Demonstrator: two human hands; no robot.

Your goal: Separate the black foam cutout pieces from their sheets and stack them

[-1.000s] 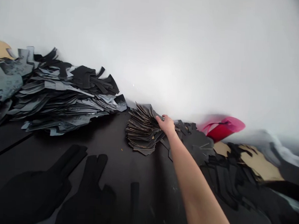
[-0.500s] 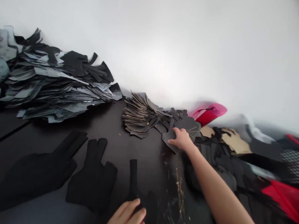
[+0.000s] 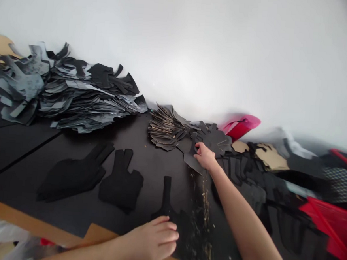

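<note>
My right hand (image 3: 205, 156) pinches a dark grey flat cut-out piece (image 3: 192, 163) with a narrow tab, beside a fanned stack of grey card-like pieces (image 3: 166, 129). My left hand (image 3: 156, 239) lies flat, fingers together and stretched out, over the lower part of a black cut-out piece (image 3: 166, 195). This piece has one long narrow strip pointing away from me; the rest is partly hidden and blends into the dark table. To its left lie a black two-pronged piece (image 3: 121, 184) and a pile of larger black pieces (image 3: 72, 176).
A tall heap of grey and black cut pieces (image 3: 86, 96) stands by the wall. At the right are black pieces (image 3: 247, 182), tan pieces (image 3: 271, 156), a pink-red item (image 3: 241, 125) and a red item (image 3: 333, 228). The black table (image 3: 75, 214) has a worn strip and an orange-brown edge.
The view has shifted, showing more of the left side and the near edge. My right hand has drawn its grey piece slightly nearer. My left hand stays over the black piece.
</note>
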